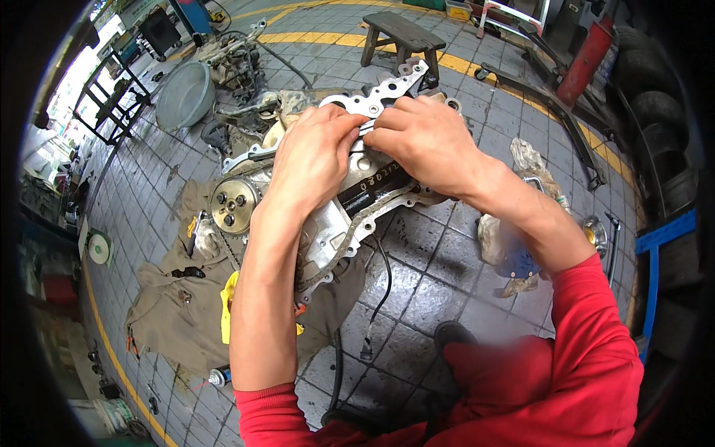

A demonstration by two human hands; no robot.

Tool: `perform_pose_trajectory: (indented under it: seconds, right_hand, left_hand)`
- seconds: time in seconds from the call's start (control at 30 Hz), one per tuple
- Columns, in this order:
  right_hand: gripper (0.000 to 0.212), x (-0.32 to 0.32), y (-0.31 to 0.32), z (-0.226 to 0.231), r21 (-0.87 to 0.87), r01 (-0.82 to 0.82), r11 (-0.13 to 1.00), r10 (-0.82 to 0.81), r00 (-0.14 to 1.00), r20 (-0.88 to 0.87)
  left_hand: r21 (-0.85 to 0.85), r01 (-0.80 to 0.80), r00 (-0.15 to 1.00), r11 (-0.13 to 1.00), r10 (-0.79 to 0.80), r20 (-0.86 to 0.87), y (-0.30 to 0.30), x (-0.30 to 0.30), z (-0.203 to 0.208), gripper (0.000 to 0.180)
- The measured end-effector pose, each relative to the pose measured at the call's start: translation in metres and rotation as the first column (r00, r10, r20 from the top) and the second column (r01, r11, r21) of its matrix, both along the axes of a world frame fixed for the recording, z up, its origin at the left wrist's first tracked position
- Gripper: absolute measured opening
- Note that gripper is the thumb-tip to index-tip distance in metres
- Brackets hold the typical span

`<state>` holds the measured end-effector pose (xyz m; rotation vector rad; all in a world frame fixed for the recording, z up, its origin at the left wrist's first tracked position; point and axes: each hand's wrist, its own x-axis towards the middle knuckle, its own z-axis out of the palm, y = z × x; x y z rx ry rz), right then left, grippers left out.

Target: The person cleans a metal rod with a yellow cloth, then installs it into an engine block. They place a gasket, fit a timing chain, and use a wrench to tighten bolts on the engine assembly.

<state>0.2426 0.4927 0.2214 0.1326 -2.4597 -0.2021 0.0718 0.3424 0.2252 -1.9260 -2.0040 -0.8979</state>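
A partly stripped engine (324,235), silvery with bolt-hole flanges, stands before me. A round pulley (234,206) with dark bolts sits on its left side. Over the engine's top, my left hand (313,153) and my right hand (424,135) come together, fingers bent and pressed in. Between the fingertips shows a sliver of a thin pale piece, mostly covered, so its kind is unclear. Just beyond the fingers lies a flat metal flange (374,109) with several holes. Below my right hand runs a dark recess in the engine.
A brown cloth (171,320) is spread under the engine's left, with a spray can (219,376) at its edge. Behind stand a grey basin (184,95) and a wooden stool (402,39). A red jack (585,63) is far right. A cable (387,287) hangs near my foot.
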Motion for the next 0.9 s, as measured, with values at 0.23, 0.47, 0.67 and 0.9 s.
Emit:
perform_pose_trajectory:
  seconds: [0.23,0.47,0.67,0.9]
  right_hand:
    - [0.015,0.002,-0.016,0.001,-0.033,0.043,0.999,-0.042,0.999,0.030]
    - [0.013,-0.002,-0.034,-0.002,-0.066,0.253,0.965,-0.247,0.965,0.086]
    - [0.011,-0.005,-0.045,0.001,-0.114,0.340,0.933,-0.325,0.937,0.131]
    - [0.013,-0.001,-0.046,0.002,-0.192,0.269,0.944,-0.251,0.961,0.112]
  left_hand:
    - [-0.068,-0.023,0.999,0.997,0.025,0.031,-0.003,0.000,0.004,0.027]
    - [-0.029,-0.006,0.999,1.000,0.007,0.045,0.001,-0.001,-0.001,0.027]
    - [-0.007,0.020,1.000,1.000,-0.020,0.019,0.001,-0.004,-0.001,0.024]
    - [0.013,0.023,0.997,1.000,-0.024,0.072,-0.001,-0.004,-0.004,0.024]
